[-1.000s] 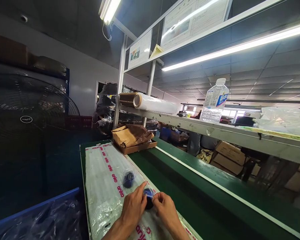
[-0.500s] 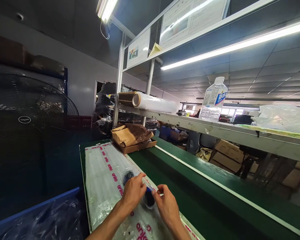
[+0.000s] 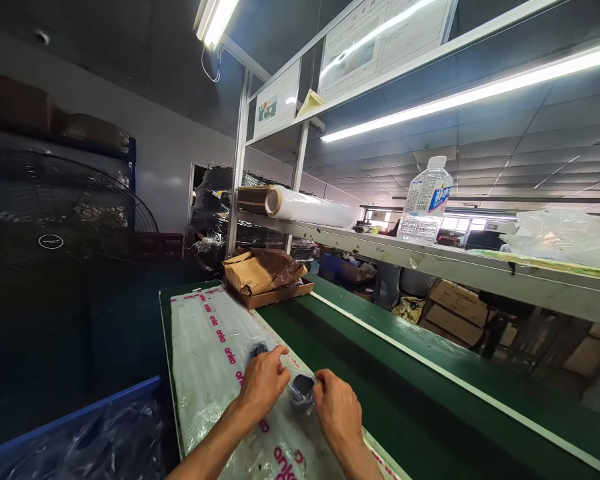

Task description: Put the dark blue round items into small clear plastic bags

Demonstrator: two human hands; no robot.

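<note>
Between my hands lies a dark rounded item (image 3: 301, 387) wrapped in a clear plastic bag (image 3: 296, 371); what kind of item it is I cannot make out. My left hand (image 3: 265, 380) is closed at the left side of the bag, fingertips pinching its plastic. On the other side, my right hand (image 3: 337, 407) pinches the bag's right edge between thumb and fingers. A second dark item in clear plastic (image 3: 259, 349) rests just beyond my left hand, partly hidden by it. Under both is a plastic-covered worktop (image 3: 200, 360) printed with pink "anko" lettering.
A green conveyor belt (image 3: 380, 373) runs along the right. At the worktop's far end sits a shallow cardboard box (image 3: 280, 293) with brown paper. A shelf (image 3: 380, 250) above carries a film roll (image 3: 310, 205) and a bottle (image 3: 425, 200). A blue bin (image 3: 80, 423) with plastic stands lower left.
The dark item between my hands now shows more fully, with its bag drawn over it. My right hand has turned slightly and its fingers are closer together. My left hand has barely shifted.
</note>
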